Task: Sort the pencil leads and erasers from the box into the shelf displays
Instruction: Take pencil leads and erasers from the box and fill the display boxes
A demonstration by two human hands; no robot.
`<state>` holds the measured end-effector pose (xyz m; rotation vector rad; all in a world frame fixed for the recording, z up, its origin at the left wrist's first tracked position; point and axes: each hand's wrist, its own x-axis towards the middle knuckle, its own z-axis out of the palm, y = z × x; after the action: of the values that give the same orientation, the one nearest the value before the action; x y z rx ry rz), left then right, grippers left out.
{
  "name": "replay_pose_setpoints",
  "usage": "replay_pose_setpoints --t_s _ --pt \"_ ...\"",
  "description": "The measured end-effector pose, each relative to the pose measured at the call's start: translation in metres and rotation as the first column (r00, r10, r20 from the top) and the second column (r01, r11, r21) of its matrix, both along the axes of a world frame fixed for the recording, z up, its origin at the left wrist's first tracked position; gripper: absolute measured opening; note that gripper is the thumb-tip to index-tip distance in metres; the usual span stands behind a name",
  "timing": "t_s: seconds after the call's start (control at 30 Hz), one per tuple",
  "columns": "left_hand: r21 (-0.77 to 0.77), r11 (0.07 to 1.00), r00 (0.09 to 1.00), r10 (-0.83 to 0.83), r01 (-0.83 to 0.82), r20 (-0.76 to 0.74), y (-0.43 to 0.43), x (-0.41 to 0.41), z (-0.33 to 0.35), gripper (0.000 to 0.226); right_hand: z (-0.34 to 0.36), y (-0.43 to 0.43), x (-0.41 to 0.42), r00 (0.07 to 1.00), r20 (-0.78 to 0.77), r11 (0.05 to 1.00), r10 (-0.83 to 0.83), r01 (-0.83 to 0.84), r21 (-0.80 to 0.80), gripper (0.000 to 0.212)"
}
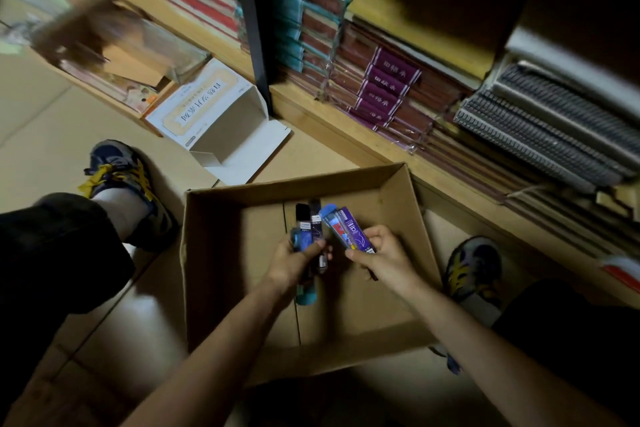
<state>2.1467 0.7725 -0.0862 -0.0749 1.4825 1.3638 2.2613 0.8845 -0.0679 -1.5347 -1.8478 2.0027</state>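
Left hand (pixel 294 263), right hand (pixel 384 258): lead packs (pixel 355 230)

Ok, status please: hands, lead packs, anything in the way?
Left hand grips dark lead packs. Right hand pinches purple lead packs. Both above the cardboard box. Nothing in the way.

Both bare arms reach in from the near edge and converge toward the middle. The left arm (pixel 207 357) slants far and right, the right arm (pixel 485 340) far and left. The left grip (pixel 294 262) curls its fingers round a bunch of packs (pixel 313 225), thumb laid across them. Just right of it, not touching, the right grip (pixel 384 258) pinches a purple pack (pixel 356 232) between thumb and curled fingers
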Motion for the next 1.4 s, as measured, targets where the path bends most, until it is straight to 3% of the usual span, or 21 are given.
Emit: replay_pose_setpoints --t_s 0.1,0.2,0.4,0.67,0.9,1.03,1.17,1.23,1.4 --pt "0.084 0.996 0.999 0.041 -0.039 -0.018 0.009 0.019 0.027 0.027 0.034 -0.004 0.004 0.995 -0.089 0.999 -0.042 0.042 0.005 0.031" --pt "0.2 0.977 0.997 0.077 -0.071 -0.025 0.014 0.027 0.057 0.029 0.069 -0.009 0.011 0.987 -0.15 0.995 -0.064 0.074 0.06 0.032" --pt "0.285 0.954 0.951 -0.002 0.094 -0.308 0.021 0.031 0.12 0.041 0.134 -0.019 0.023 0.968 -0.243 0.981 0.053 -0.005 0.196 0.022" --pt "0.436 0.874 0.883 0.017 0.214 -0.468 0.033 0.024 0.225 0.045 0.231 0.007 0.04 0.882 -0.453 0.977 0.125 -0.03 0.211 0.022" --pt "0.491 0.814 0.808 0.047 0.31 -0.587 0.057 0.001 0.313 0.044 0.322 0.054 0.032 0.879 -0.307 0.857 0.365 -0.189 0.479 0.027" --pt "0.492 0.804 0.79 0.046 0.334 -0.611 0.066 -0.027 0.341 0.042 0.362 0.08 0.022 0.9 -0.209 0.757 0.383 -0.176 0.63 0.018" --pt "0.474 0.845 0.76 0.134 0.248 -0.636 0.071 -0.067 0.351 0.033 0.393 0.104 0.005 0.933 -0.098 0.617 0.346 -0.147 0.773 0.019" --pt "0.468 0.863 0.755 0.175 0.191 -0.632 0.072 -0.09 0.352 0.029 0.413 0.113 -0.01 0.939 -0.147 0.567 0.312 -0.06 0.821 0.008" --pt "0.489 0.869 0.751 0.275 0.072 -0.6 0.076 -0.138 0.352 0.007 0.449 0.126 -0.067 0.918 -0.305 0.541 0.253 0.127 0.831 0.009"
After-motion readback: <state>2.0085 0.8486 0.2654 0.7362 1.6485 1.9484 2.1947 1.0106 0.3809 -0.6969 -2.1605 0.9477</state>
